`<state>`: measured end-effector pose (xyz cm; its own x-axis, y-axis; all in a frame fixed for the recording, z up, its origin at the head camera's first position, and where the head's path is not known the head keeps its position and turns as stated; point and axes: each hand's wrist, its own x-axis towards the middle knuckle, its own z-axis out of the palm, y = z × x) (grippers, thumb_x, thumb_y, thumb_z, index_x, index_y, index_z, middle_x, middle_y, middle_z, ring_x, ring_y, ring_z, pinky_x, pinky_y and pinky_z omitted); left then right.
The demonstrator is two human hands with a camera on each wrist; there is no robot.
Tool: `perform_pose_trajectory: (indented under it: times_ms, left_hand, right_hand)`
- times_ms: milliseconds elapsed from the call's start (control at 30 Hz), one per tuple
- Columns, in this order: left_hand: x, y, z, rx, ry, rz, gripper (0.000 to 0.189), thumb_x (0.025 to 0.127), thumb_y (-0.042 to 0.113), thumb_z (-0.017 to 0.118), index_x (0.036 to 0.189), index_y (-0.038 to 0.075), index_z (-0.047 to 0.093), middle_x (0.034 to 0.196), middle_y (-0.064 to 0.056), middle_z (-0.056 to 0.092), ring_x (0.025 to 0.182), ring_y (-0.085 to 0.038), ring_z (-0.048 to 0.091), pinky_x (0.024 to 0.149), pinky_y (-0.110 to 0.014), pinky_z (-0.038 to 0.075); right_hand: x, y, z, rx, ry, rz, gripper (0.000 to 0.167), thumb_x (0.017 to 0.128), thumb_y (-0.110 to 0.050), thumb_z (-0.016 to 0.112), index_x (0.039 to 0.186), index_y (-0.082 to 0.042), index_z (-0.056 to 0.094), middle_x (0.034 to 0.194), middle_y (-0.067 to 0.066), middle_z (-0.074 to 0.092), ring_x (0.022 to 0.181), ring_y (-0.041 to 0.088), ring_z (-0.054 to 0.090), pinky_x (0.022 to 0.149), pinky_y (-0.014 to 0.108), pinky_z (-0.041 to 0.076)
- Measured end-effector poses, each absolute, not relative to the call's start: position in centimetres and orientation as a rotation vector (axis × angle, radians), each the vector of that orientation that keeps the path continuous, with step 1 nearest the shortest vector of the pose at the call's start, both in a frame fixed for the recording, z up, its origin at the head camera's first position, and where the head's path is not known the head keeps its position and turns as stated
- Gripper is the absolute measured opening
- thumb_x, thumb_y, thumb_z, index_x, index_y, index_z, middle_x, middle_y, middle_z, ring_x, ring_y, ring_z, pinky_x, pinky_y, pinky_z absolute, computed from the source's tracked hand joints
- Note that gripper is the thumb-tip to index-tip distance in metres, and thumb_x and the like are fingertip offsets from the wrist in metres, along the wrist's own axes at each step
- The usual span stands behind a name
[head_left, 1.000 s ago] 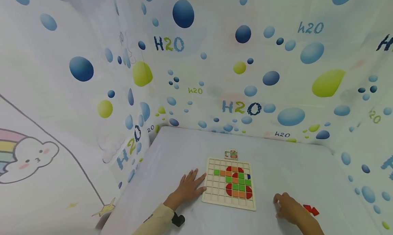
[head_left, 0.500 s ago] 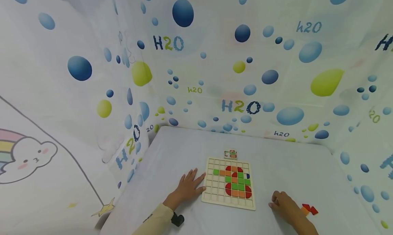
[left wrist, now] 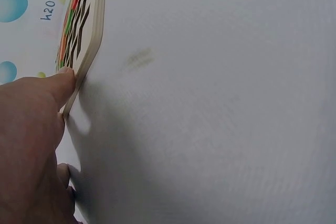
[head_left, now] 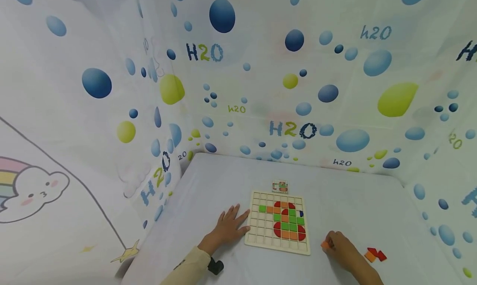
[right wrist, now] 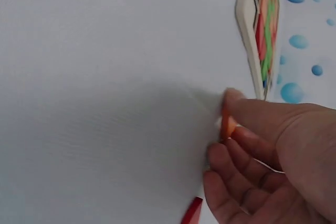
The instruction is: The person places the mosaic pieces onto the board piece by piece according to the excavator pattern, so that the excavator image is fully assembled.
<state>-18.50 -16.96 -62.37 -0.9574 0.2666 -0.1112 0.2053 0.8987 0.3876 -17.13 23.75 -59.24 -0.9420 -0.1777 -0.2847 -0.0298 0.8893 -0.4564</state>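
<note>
A pale wooden grid board [head_left: 255,238] lies on the table, with red, orange and green tiles and a small blue-and-white one set in its right and upper cells. My left hand [head_left: 225,229] rests spread at its left edge; in the left wrist view the thumb touches the board's rim [left wrist: 96,35]. To the right of the board, my right hand [head_left: 343,250] pinches a small orange tile [right wrist: 226,123] between thumb and fingers, low over the table. Behind the right hand lie a loose orange tile [head_left: 370,257] and red tiles [head_left: 381,256].
A small picture card [head_left: 280,186] with a similar coloured pattern lies just beyond the board. Near the left wrist is a black object [head_left: 215,267]. Printed cloth walls [head_left: 261,86] enclose the white table [head_left: 220,181] at the back and sides.
My right hand has moved slightly left toward the board, and an orange tile now shows in its fingers. The loose orange tile behind it has come into fuller view. The left hand stays still.
</note>
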Motion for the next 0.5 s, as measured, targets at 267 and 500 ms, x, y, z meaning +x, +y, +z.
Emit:
perform_pose_trajectory:
  times_ms: [267, 500]
  left_hand:
    - [-18.6, -16.9, -62.4, 0.36, 2.888, 0.582, 0.066, 0.107, 0.056, 0.053, 0.164, 0.025, 0.04, 0.174, -0.018, 0.025, 0.161, -0.042, 0.022, 0.126, -0.067, 0.018]
    - [-18.8, -16.9, -62.4, 0.353, 2.893, 0.567, 0.066, 0.107, 0.057, 0.052, 0.164, 0.026, 0.04, 0.174, -0.017, 0.025, 0.161, -0.041, 0.021, 0.126, -0.067, 0.018]
  right_hand:
    - [-17.7, 24.4, -59.1, -0.038, 2.742, -0.678, 0.048, 0.093, -0.031, 0.083, 0.119, 0.003, 0.06, 0.089, 0.009, 0.056, 0.08, 0.021, 0.055, 0.073, 0.038, 0.056]
    - [-17.6, 30.4, -57.2, 0.059, 2.746, -0.564, 0.061, 0.094, -0.034, 0.081, 0.117, 0.016, 0.055, 0.102, 0.03, 0.056, 0.088, 0.035, 0.06, 0.085, 0.058, 0.057]
